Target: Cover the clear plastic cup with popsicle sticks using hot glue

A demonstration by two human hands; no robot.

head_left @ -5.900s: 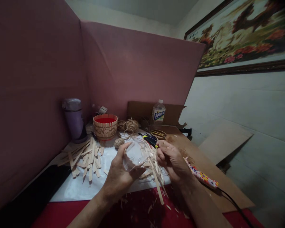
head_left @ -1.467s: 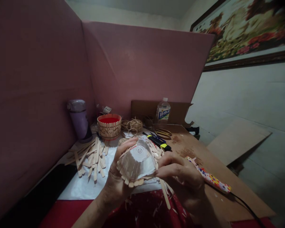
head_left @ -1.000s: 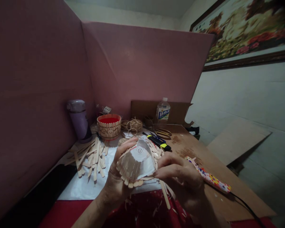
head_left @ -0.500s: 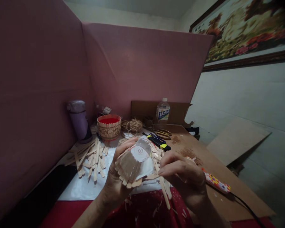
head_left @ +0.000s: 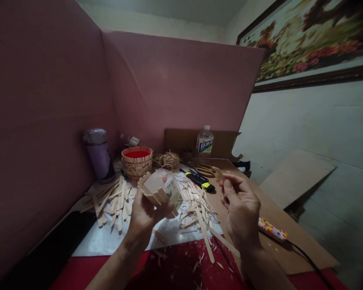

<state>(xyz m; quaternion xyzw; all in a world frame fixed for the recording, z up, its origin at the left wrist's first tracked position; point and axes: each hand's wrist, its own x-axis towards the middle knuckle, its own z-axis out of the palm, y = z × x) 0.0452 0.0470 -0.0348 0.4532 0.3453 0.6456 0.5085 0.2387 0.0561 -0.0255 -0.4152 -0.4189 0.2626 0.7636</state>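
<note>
My left hand [head_left: 145, 217] is closed round a clear plastic cup [head_left: 163, 188] with wooden sticks stuck along part of its side, held up above the white sheet [head_left: 103, 237]. My right hand [head_left: 242, 205] is raised beside it, apart from the cup, pinching a short wooden stick [head_left: 219, 173] between thumb and fingers. Below the two hands lies a loose heap of cut sticks [head_left: 196, 205].
A pile of longer sticks [head_left: 109, 197] lies at the left. Behind it stand a purple flask [head_left: 98, 153], a stick-clad red cup [head_left: 136, 160], twine [head_left: 167, 160], a water bottle [head_left: 204, 141], a yellow-black cutter [head_left: 199, 182] and a patterned glue gun [head_left: 272, 229] with cord.
My right hand has left the cup and risen to the right with a short stick. My left hand has turned the cup and moved it a little left.
</note>
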